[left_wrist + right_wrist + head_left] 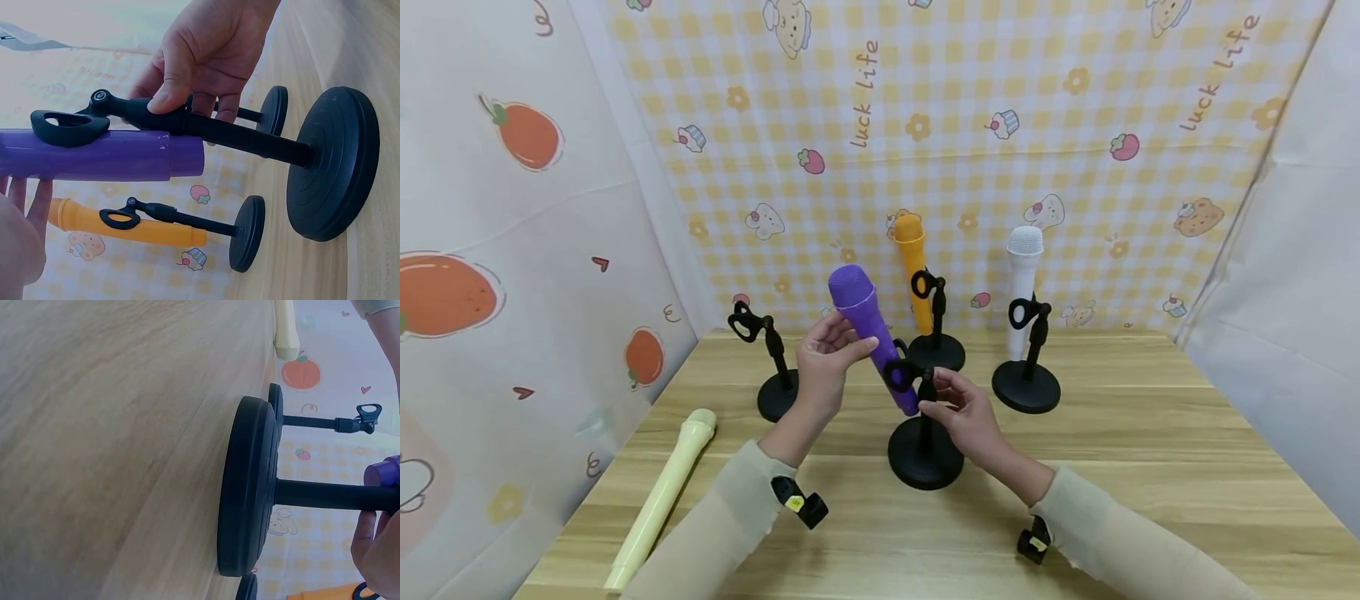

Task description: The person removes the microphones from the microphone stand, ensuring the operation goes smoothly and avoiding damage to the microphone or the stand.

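My left hand (822, 367) holds a purple microphone (871, 323) by its body, thumb on one side and fingers on the other. The microphone tilts, with its head up and to the left. Its lower part is at the black clip (69, 130) of a desktop microphone stand (927, 468), and the clip overlaps its body in the left wrist view. My right hand (973, 421) grips that stand's pole just under the clip, thumb in front. The stand's round base rests on the table.
Behind, an orange microphone (909, 242) and a white microphone (1024, 258) are upright at black stands. A stand with a bare clip (745, 322) is at the left. A pale yellow microphone (662, 500) lies on the wooden table (1135, 467). Patterned cloth (962, 75) hangs behind.
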The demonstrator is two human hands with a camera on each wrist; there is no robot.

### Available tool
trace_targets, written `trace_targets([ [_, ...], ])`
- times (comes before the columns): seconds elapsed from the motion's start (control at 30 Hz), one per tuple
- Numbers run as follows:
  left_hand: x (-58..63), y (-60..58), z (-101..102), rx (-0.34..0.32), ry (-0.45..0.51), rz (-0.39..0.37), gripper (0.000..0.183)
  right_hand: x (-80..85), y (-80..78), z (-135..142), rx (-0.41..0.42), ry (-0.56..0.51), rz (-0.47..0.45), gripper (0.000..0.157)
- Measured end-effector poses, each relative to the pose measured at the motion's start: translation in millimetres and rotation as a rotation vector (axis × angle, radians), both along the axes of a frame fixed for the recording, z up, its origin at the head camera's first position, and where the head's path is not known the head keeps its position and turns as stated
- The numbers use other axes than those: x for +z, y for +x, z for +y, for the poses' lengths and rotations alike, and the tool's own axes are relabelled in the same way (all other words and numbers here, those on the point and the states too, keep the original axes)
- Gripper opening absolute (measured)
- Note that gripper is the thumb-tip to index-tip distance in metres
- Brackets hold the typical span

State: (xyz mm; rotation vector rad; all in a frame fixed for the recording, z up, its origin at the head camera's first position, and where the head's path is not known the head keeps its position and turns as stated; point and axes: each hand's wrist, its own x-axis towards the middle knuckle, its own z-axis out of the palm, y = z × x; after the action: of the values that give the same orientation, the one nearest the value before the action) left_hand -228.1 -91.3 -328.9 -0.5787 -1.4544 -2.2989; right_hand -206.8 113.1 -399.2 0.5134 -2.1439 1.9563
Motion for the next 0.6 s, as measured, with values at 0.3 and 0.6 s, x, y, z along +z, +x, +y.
trace_targets([
  [0.3, -1.2, 1.4, -1.6, -0.004, 0.033, -0.022, 0.041, 0.4, 1.0, 0.5, 0.002, -0.007, -0.012, 0.033],
  [0.6, -0.6, 1.8, -1.3, -0.003, 0.068, -0.040, 0.039, 1.8, 1.0, 0.2, -0.013, 0.002, -0.032, 0.032],
])
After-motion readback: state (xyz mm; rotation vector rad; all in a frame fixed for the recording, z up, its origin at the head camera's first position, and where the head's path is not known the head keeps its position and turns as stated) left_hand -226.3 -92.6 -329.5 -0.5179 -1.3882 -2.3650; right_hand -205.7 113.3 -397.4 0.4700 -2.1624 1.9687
